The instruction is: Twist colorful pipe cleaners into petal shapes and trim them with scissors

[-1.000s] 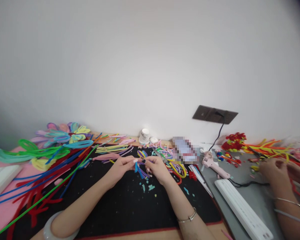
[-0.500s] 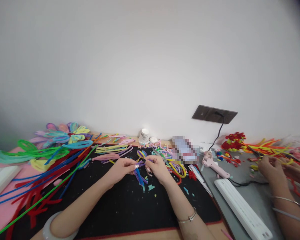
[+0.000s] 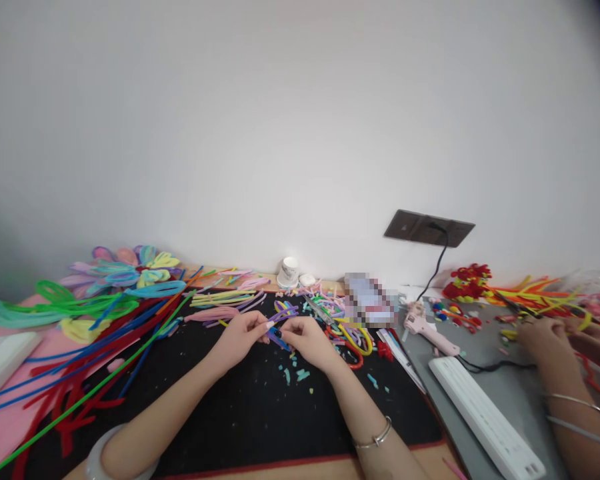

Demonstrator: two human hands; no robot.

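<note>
The left hand (image 3: 245, 341) and the right hand (image 3: 307, 339) meet over the black mat (image 3: 240, 413) on the counter (image 3: 433, 460), with a small bundle of blue and purple pipe cleaners (image 3: 279, 339) between them. The left hand's grip is narrow, thumb and fingers pinched on the bundle; the right hand's grip is narrow too, its fingertips at the bundle's other side. Small teal scraps (image 3: 303, 375) lie on the mat just below the hands. Beyond them are pale yellow pipe cleaners (image 3: 217, 299), a paper cup (image 3: 289, 272) near the wall, and a yellow loop (image 3: 364, 341) to the right. At the far left sit pastel flowers (image 3: 145, 270) beside green loops (image 3: 65, 299). A pink glue gun (image 3: 427, 330) rests on the gray surface (image 3: 510, 407) near a white power strip (image 3: 485, 417) — and farther right, another person's hands (image 3: 555, 340) are at some yellow pipe cleaners (image 3: 563, 305).
</note>
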